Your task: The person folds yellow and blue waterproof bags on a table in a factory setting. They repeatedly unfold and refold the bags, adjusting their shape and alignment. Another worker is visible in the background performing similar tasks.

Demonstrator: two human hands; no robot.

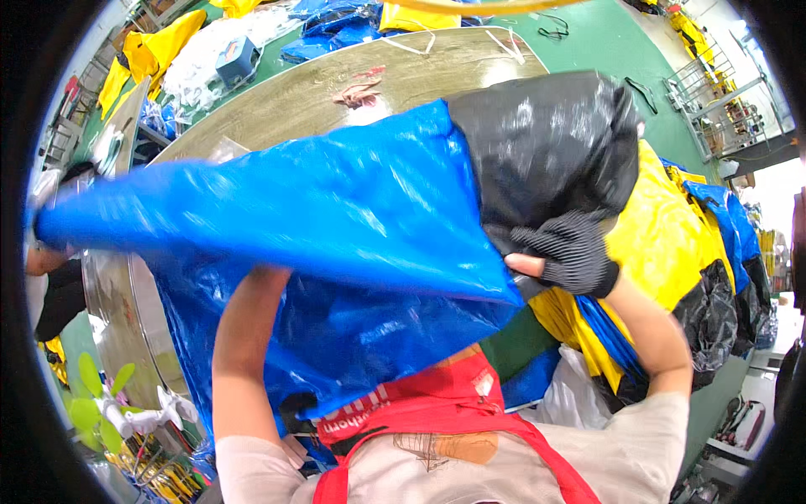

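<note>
Holding: right hand [578, 256], in a dark knit glove, fingers curled onto the black plastic bundle [546, 151] at the mouth of the blue bag [319, 218]. Left hand hidden inside the bag; grip cannot be told. Beyond: wooden counter [336, 97], yellow bags [663, 227].

Glossy woven-plastic blue bag [319, 210], shiny crinkled black plastic bundle [546, 143], matt ribbed knit glove [571, 252], wood-grain table [336, 92].

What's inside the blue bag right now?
A black plastic-wrapped bundle sticks out of the blue bag at its mouth, gripped by the gloved right hand. The left hand is hidden under the blue sheet; anything deeper inside is covered.
</note>
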